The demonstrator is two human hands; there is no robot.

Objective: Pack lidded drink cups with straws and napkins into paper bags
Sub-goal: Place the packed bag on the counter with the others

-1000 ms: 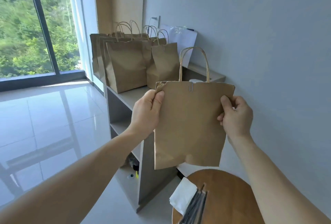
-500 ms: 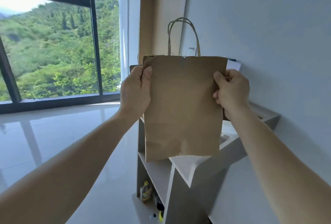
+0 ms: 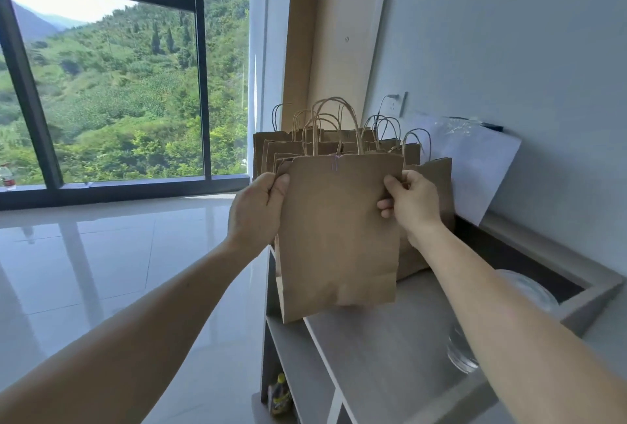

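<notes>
Your left hand [image 3: 256, 211] pinches the paper bag [image 3: 339, 237] at its upper left edge, thumb in front. Your right hand [image 3: 412, 203] pinches the upper right edge. The bag hangs upright between your fingers, over the grey shelf top [image 3: 390, 339]. The row of bags [image 3: 268, 149] stands just behind your fingertips.

I count one front paper bag [image 3: 339, 237] and at least six rear paper bags [image 3: 268, 145], overlapping too much for certainty. Two clear plastic cups [image 3: 461, 354], one yellow-labelled bottle [image 3: 280, 394], one red-labelled bottle [image 3: 7, 176].
</notes>
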